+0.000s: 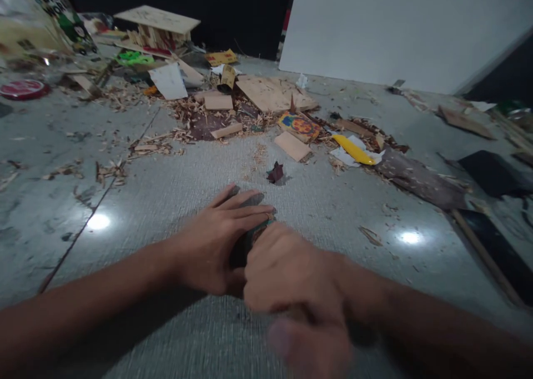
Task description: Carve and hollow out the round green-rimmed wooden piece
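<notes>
My left hand [214, 240] is open, its fingers stretched forward and spread low over the grey floor [166, 334]. Right beside it, my right hand [291, 273] is curled into a fist, slightly blurred by motion. A small dark piece with a bit of teal and brown [257, 232] shows in the gap between the hands; most of it is hidden, and I cannot tell what it is. Whatever the right fist holds is also covered by its fingers. Just beyond the hands lies a small dark maroon scrap [275, 172].
Wood shavings [183, 115], thin wooden boards [270, 93] and a yellow tool-like piece [353, 150] litter the floor ahead. A small wooden structure with a flat top [158, 19] stands back left, near a red round lid [24, 89]. A white panel [395, 29] leans behind.
</notes>
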`<state>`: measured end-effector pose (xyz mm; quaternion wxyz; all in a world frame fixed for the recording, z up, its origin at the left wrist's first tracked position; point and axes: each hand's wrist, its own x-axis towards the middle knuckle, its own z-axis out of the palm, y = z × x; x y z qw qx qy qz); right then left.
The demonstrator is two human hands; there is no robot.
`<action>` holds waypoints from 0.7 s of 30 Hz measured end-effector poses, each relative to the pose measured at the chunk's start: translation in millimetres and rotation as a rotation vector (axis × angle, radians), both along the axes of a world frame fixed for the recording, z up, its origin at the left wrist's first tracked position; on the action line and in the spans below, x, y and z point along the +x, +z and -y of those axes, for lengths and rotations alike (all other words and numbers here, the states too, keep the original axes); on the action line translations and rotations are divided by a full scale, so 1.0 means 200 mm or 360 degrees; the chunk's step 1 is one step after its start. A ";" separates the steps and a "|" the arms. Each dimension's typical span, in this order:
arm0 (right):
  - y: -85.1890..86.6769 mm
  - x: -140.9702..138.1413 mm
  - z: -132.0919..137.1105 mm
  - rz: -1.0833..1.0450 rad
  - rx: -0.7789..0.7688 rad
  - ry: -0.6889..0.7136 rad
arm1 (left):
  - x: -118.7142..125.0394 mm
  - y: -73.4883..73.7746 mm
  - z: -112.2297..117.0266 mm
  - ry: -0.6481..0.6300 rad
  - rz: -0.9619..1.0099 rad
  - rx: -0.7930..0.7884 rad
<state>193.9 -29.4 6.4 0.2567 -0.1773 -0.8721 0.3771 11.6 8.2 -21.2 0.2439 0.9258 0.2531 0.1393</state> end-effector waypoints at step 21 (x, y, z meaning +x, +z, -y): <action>0.05 0.08 -0.21 -0.1048 -0.1181 -0.0079 | 0.00 0.00 -0.01 0.0020 0.0007 -0.0016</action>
